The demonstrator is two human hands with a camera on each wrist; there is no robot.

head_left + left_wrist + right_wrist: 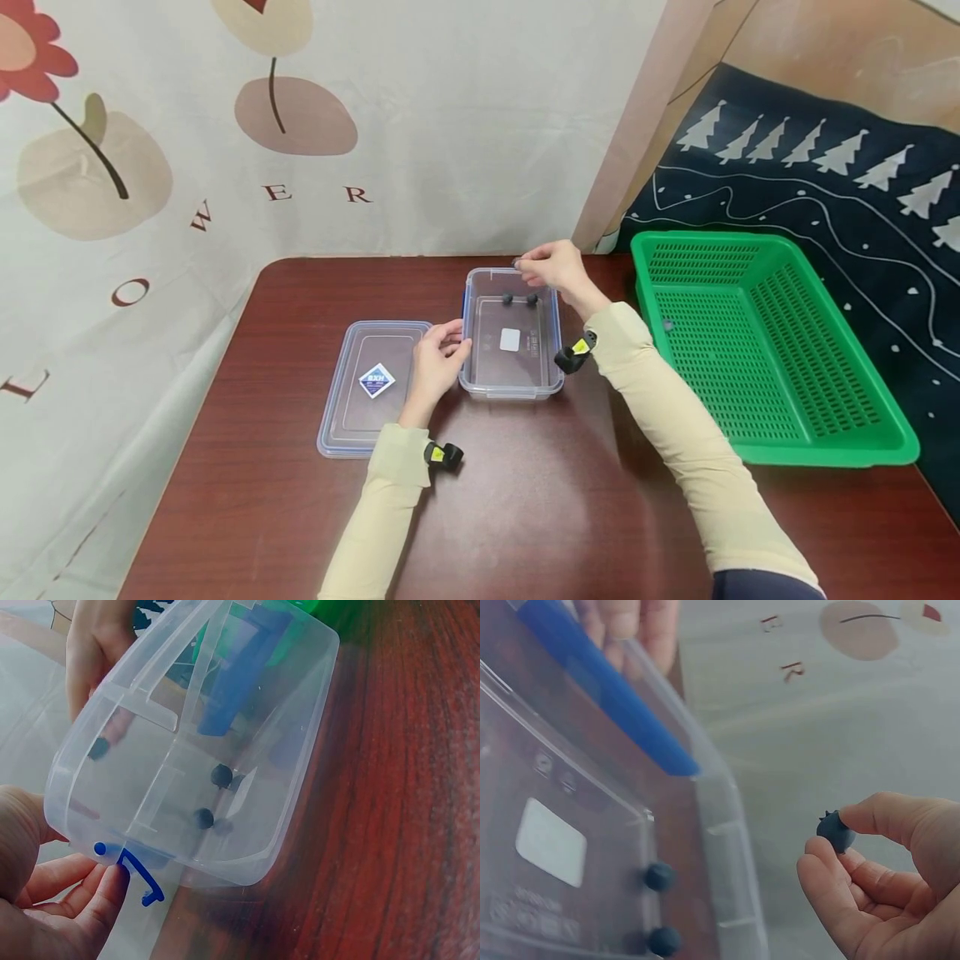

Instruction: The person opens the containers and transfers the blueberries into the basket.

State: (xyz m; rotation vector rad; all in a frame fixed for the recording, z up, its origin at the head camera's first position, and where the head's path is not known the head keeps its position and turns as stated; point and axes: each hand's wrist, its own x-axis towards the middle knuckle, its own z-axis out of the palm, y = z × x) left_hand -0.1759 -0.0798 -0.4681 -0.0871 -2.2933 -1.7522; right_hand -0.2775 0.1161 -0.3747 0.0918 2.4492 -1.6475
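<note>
A clear plastic food box [512, 390] stands open on the table with blue latches on its sides. My left hand [437, 360] grips its left side, fingers by a blue latch [142, 877]. My right hand [558, 271], above the box's far right corner, pinches a dark blue blueberry [835, 832] with a small crown between thumb and fingertips. Two more blueberries lie on the box floor near its far end, one at the left [507, 299] and one at the right [532, 299]. Left of the box lies its clear lid [352, 421], partly behind my left hand.
A green slotted basket [817, 457] stands on the right, with a small purplish thing [668, 325] inside near its left wall. A printed curtain [450, 125] hangs behind the reddish-brown table [255, 467]. Dark cloth with white trees [802, 183] lies beyond the basket.
</note>
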